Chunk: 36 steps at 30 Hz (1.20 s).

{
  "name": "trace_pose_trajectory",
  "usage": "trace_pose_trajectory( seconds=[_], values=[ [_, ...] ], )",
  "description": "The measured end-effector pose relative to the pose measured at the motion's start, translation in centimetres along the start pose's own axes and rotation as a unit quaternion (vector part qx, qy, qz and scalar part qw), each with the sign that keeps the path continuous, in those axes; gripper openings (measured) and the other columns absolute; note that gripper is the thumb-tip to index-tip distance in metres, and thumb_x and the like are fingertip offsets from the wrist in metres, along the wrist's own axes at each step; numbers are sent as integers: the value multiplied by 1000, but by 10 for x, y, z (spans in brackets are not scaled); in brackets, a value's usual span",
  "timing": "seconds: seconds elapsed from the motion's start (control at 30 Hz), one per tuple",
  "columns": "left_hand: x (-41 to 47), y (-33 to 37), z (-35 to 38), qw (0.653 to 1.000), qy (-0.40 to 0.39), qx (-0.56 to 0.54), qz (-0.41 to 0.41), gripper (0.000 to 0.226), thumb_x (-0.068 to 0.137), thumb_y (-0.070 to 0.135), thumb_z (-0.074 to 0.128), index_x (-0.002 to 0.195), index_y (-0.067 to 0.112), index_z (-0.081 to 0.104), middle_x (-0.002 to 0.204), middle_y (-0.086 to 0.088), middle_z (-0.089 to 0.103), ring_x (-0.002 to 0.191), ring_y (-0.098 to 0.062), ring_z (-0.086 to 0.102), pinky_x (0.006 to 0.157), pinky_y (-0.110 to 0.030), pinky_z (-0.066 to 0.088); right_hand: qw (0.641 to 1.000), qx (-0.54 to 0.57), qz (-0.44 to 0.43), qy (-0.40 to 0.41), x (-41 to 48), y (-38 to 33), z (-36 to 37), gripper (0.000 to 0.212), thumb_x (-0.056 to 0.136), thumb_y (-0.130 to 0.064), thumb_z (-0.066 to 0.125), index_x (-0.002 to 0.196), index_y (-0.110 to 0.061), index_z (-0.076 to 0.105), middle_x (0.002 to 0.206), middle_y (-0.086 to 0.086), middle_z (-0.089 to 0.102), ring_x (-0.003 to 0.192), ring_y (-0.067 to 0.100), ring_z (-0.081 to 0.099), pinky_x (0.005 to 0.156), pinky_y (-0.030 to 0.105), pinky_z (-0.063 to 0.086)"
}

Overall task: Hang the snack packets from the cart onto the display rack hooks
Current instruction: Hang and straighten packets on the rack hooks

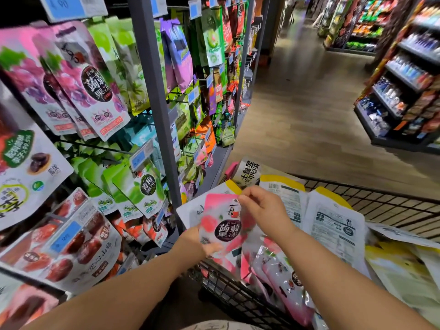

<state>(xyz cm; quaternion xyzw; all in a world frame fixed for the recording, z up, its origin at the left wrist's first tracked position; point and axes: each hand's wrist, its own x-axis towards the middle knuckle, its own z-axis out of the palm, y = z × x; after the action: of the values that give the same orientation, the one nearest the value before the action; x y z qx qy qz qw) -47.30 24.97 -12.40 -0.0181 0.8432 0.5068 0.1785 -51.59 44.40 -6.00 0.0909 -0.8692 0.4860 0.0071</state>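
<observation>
So far: the rack [154, 91] left of the cart [371, 194] carries many hanging packets, though who hung them cannot be told. I judge the job to be well short of finished.
Left to do: a heap of pink packets [285, 284] and yellow-topped white packets [333, 227] lies inside the cart, all yet to be hung.
Packet in hand: one pink packet [221, 225] stands upright above the cart's near left corner, lifted clear of the heap and not hung on the rack.
Left hand: the left hand [195, 238] reaches in from the left of the cart, forearm slanting up toward it. Its fingers are behind the packet's lower left edge and its thumb lies on the front, so it grasps the packet.
Right hand: the right hand [264, 208] is raised over the cart, forearm crossing its near rim. Thumb and forefinger pinch the packet's top right corner.
Step in hand: probably squaring up the packet's top before it goes from the cart to the rack. Whether the pinch sits at the hanging hole is too blurred to tell.
</observation>
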Motion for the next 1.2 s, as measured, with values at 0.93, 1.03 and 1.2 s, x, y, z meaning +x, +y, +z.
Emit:
trace_pose_trajectory(
  seconds=[0.93,1.03,1.2],
  values=[
    [-15,-22,-1,943,19,-311,-114,30,84,16,72,113,12,68,100,-6,75,92,-28,69,82,-40,52,937,-176,199,-225,-75,57,4,33,75,-53,74,67,-28,55,70,-10,59,71,5,56,68,23,42],
    [-18,-25,2,947,14,-302,-113,40,75,25,80,112,16,69,101,-3,75,97,-27,68,96,-45,48,915,-242,204,-251,-82,55,8,36,70,-55,75,72,-25,55,77,-8,60,75,10,57,71,28,45],
    [-17,-21,5,946,19,-301,-118,23,84,14,72,106,15,68,94,-2,76,93,-26,67,87,-39,50,899,-284,204,-263,-84,55,5,8,70,-32,69,65,-27,65,73,-3,64,78,14,63,62,28,46]
  ],
)
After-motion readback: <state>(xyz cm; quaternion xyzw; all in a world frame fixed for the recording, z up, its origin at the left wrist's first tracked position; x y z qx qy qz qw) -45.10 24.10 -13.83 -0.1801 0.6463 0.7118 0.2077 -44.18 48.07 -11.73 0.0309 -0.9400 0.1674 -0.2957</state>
